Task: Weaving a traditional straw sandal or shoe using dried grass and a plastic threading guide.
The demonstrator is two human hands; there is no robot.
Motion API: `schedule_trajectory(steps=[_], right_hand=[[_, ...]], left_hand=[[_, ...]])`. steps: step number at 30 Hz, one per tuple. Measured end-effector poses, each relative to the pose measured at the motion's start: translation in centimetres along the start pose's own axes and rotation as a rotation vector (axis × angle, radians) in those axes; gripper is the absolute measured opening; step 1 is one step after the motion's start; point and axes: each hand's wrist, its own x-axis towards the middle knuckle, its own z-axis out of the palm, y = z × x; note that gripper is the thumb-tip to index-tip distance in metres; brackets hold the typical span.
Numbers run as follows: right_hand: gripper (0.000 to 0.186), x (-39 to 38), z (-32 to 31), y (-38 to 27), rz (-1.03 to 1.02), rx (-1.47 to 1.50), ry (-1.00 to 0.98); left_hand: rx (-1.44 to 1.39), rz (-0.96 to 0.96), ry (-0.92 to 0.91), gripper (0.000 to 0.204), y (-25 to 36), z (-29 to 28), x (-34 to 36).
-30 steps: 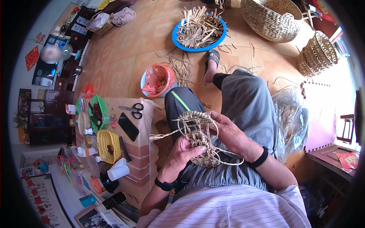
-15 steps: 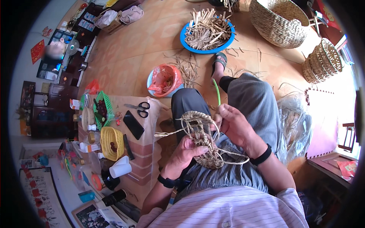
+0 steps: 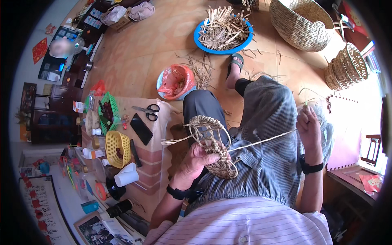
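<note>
Woven straw piece [image 3: 213, 144] sits over the lap, just below frame centre, tilted, long axis roughly 11 to 5 o'clock. All directions from it.

Left hand [image 3: 197, 160]: clamped on the piece at 7–8 o'clock, thumb laid across the woven face, fingers behind/under it. Forearm comes up from 7 o'clock, dark band on wrist.

Right hand [image 3: 308, 124]: out between 2 and 3 o'clock, well apart from the left. Fingers curled closed on the straw strand [image 3: 263, 141], which runs straight and taut from the piece. Forearm near vertical, hand raised above the wrist, dark band there too. Green tip [image 3: 306, 104] pokes out the top of the fist; the rest is hidden.

Loose straw end [image 3: 172, 142] trails off the piece at 9.

Desk [image 3: 146, 164] at 9: phone [image 3: 141, 129] between 9 and 10, scissors [image 3: 151, 112] near it at 10, yellow basket [image 3: 116, 152] at 9, white cup [image 3: 126, 176] between 8 and 9.

Floor: lined bin [image 3: 190, 79] at 11, blue basin [image 3: 199, 42] of straw strips at 12, big woven basket [image 3: 300, 34] at 1, smaller openwork basket [image 3: 345, 67] at 2.
</note>
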Motion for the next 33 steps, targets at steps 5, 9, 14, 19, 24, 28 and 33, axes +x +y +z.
schedule_trajectory(steps=[5,9,14,19,24,28,33], right_hand=[[0.016,-0.7,-4.5,-0.1,0.013,0.026,0.01],[0.014,-1.3,-6.3,1.5,0.038,0.029,0.02],[0.015,-2.1,-4.5,2.3,0.016,-0.061,0.066],[0.016,-2.2,-4.7,1.9,-0.043,-0.094,0.093],[0.018,-2.1,-6.1,1.5,-0.006,-0.018,0.099],[0.016,-1.8,-7.7,1.8,-0.011,-0.087,0.183],[0.014,-3.9,-7.3,-0.3,-0.194,-0.186,0.228]], left_hand=[[0.023,-0.036,0.024,0.035,0.0,0.5,0.1],[0.039,-0.016,0.041,0.034,0.0,1.0,0.4],[0.085,-0.059,0.051,0.035,-0.2,0.5,0.3],[0.041,-0.075,0.033,0.038,-0.3,0.5,0.4],[0.073,-0.099,0.062,0.032,-0.3,0.7,0.1],[0.204,-0.05,0.027,0.023,0.3,1.8,0.5],[0.47,-0.033,0.077,0.022,0.7,2.1,1.4]])
